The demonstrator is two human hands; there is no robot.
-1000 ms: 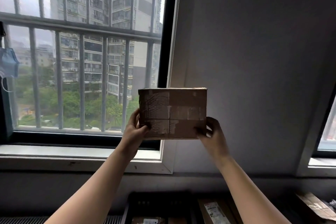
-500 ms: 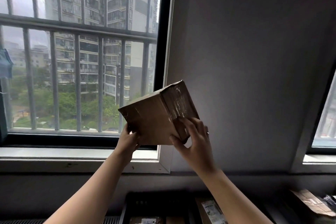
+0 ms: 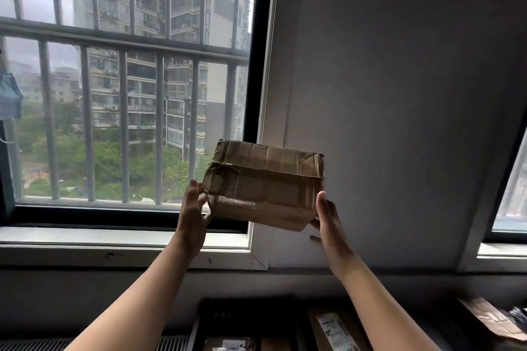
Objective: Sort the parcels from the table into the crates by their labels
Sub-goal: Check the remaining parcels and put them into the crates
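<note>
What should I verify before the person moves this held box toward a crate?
1. Grip: ok; left hand and right hand hold the cardboard box by its ends.
2. Box label found: not ok; the faces in view show only tape.
3. Box level: not ok; its right end sits lower.
4. Matching crate known: cannot tell; only the dark crate rim shows at the bottom edge.

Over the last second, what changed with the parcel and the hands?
The cardboard parcel was turned in the air: level face, then corner-on, now a taped side toward the camera, tilted down to the right. The right hand went from the front face back to the right end. The left hand kept its hold at the left end. The window stayed as it was.
</note>
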